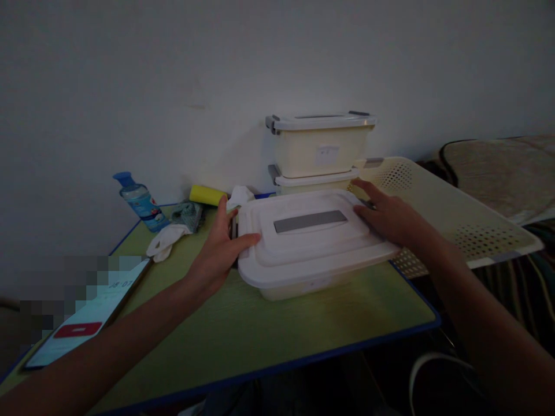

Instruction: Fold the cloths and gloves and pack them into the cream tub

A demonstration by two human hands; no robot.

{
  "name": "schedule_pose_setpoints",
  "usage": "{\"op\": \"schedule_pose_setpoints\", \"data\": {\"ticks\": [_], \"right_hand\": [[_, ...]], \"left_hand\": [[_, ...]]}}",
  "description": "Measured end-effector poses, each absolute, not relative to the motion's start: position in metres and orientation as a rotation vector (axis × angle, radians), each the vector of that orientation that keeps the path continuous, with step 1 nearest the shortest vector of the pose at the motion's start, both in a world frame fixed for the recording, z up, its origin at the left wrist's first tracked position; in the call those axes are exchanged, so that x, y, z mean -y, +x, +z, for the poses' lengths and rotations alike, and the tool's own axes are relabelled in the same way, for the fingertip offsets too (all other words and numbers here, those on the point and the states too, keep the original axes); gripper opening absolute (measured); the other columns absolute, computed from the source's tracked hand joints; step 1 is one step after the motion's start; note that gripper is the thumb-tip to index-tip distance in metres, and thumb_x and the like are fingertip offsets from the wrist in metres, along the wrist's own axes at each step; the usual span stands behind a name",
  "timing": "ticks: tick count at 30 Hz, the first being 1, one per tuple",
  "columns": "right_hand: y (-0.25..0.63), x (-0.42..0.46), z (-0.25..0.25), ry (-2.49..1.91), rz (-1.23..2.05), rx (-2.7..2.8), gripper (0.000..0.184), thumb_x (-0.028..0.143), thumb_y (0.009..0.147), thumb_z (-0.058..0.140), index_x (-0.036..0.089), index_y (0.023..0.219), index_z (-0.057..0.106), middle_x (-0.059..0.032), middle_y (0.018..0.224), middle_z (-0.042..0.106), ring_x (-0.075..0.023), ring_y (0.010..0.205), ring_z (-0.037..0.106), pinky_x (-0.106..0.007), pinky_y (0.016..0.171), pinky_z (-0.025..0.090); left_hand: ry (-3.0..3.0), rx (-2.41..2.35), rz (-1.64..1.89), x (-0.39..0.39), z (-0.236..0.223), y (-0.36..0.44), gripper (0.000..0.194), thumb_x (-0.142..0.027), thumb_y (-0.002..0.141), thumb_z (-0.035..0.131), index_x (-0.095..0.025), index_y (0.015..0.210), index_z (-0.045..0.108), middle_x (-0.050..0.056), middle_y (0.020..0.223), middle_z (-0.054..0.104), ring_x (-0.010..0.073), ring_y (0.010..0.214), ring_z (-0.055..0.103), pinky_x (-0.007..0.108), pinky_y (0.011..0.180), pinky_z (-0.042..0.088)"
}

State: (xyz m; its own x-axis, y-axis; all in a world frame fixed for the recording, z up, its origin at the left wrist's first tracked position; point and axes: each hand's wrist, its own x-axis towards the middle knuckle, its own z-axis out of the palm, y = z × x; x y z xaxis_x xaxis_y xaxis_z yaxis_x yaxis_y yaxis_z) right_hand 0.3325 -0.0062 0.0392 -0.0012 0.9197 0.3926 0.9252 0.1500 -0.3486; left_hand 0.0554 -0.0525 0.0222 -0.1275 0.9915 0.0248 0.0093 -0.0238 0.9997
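A storage box (303,254) with a white lid and a grey handle strip is in front of me at the table's middle. My left hand (221,248) grips its left end, thumb on the lid's rim and fingers around the side latch. At the opposite end, my right hand (390,216) has its thumb at the lid's edge by the latch, with the index finger reaching out past it. The lid sits on the box. Part of the right-hand grip is hidden behind the lid. Whether the box rests on the table or is slightly raised, I cannot tell.
Behind it stand two stacked lidded boxes (323,150). A perforated plastic basket (455,208) is at the right. On the green table (277,346) with blue edging are a blue bottle (143,202), a yellow roll (208,195), crumpled cloths (169,238) and a lit tablet (87,318).
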Motion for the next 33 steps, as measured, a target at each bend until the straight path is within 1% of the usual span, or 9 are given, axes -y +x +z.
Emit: {"op": "schedule_pose_setpoints", "data": {"ticks": [2,4,8,12,14,17,22,27,33], "right_hand": [[0.331,0.008,0.041,-1.751,-0.041,1.891,0.055,0.030,0.074,0.054,0.028,0.128,0.050,-0.0080,0.088,0.070,-0.0345,0.085,0.064,-0.059,0.084,0.042],[0.329,0.010,0.043,-1.778,-0.024,1.882,0.055,0.029,0.074,0.055,0.029,0.129,0.050,-0.0078,0.087,0.070,-0.0350,0.085,0.064,-0.060,0.085,0.041],[0.326,0.013,0.046,-1.834,-0.009,1.892,0.056,0.027,0.076,0.055,0.029,0.132,0.047,-0.0089,0.095,0.069,-0.0363,0.090,0.063,-0.061,0.087,0.039],[0.324,0.016,0.048,-1.872,-0.100,1.981,0.056,0.029,0.080,0.050,0.028,0.136,0.042,-0.0102,0.105,0.067,-0.0368,0.095,0.062,-0.059,0.085,0.041],[0.323,0.018,0.051,-1.905,-0.152,2.035,0.056,0.030,0.083,0.045,0.027,0.138,0.037,-0.0106,0.112,0.064,-0.0363,0.098,0.061,-0.058,0.085,0.042],[0.319,0.023,0.055,-1.966,-0.194,2.079,0.054,0.031,0.086,0.040,0.028,0.140,0.034,-0.0099,0.120,0.060,-0.0348,0.103,0.059,-0.056,0.087,0.043],[0.317,0.025,0.056,-2.007,-0.224,2.078,0.052,0.032,0.087,0.039,0.031,0.139,0.034,-0.0071,0.130,0.054,-0.0356,0.110,0.055,-0.055,0.086,0.045],[0.316,0.024,0.056,-2.034,-0.268,2.083,0.050,0.031,0.088,0.040,0.031,0.137,0.038,-0.0092,0.124,0.058,-0.0364,0.103,0.059,-0.057,0.083,0.046],[0.314,0.024,0.058,-2.040,-0.329,2.075,0.049,0.030,0.087,0.043,0.031,0.135,0.042,-0.0113,0.112,0.064,-0.0363,0.098,0.061,-0.055,0.078,0.047]], "left_hand": [[1.188,-1.320,1.323,0.053,0.024,0.057,0.103,-0.012,0.063,0.064,-0.032,0.144,0.004,0.009,0.148,0.027,0.0267,0.129,0.039,0.042,0.100,0.042],[1.216,-1.342,1.316,0.053,0.026,0.058,0.102,-0.011,0.063,0.064,-0.031,0.144,0.005,0.009,0.149,0.025,0.0276,0.131,0.036,0.044,0.101,0.040],[1.270,-1.336,1.296,0.051,0.026,0.057,0.102,-0.010,0.063,0.063,-0.030,0.144,0.004,0.009,0.150,0.020,0.0289,0.133,0.032,0.045,0.102,0.038],[1.314,-1.312,1.295,0.050,0.026,0.057,0.101,-0.009,0.064,0.061,-0.030,0.144,0.004,0.009,0.152,0.016,0.0285,0.135,0.027,0.044,0.103,0.036],[1.305,-1.298,1.291,0.051,0.029,0.057,0.103,-0.007,0.063,0.062,-0.030,0.144,0.003,0.010,0.152,0.014,0.0281,0.136,0.024,0.042,0.105,0.033],[1.251,-1.289,1.283,0.053,0.033,0.060,0.106,-0.004,0.060,0.062,-0.029,0.144,0.003,0.009,0.153,0.011,0.0275,0.137,0.021,0.040,0.106,0.030],[1.262,-1.295,1.288,0.053,0.037,0.062,0.104,0.001,0.060,0.058,-0.029,0.144,0.005,0.008,0.153,0.010,0.0248,0.138,0.018,0.040,0.110,0.023],[1.304,-1.293,1.295,0.052,0.035,0.062,0.102,0.003,0.060,0.055,-0.027,0.144,0.006,0.009,0.153,0.012,0.0232,0.139,0.016,0.040,0.112,0.017],[1.303,-1.299,1.286,0.051,0.034,0.063,0.101,0.003,0.060,0.054,-0.027,0.144,0.007,0.008,0.152,0.014,0.0226,0.139,0.017,0.040,0.112,0.017]]}}
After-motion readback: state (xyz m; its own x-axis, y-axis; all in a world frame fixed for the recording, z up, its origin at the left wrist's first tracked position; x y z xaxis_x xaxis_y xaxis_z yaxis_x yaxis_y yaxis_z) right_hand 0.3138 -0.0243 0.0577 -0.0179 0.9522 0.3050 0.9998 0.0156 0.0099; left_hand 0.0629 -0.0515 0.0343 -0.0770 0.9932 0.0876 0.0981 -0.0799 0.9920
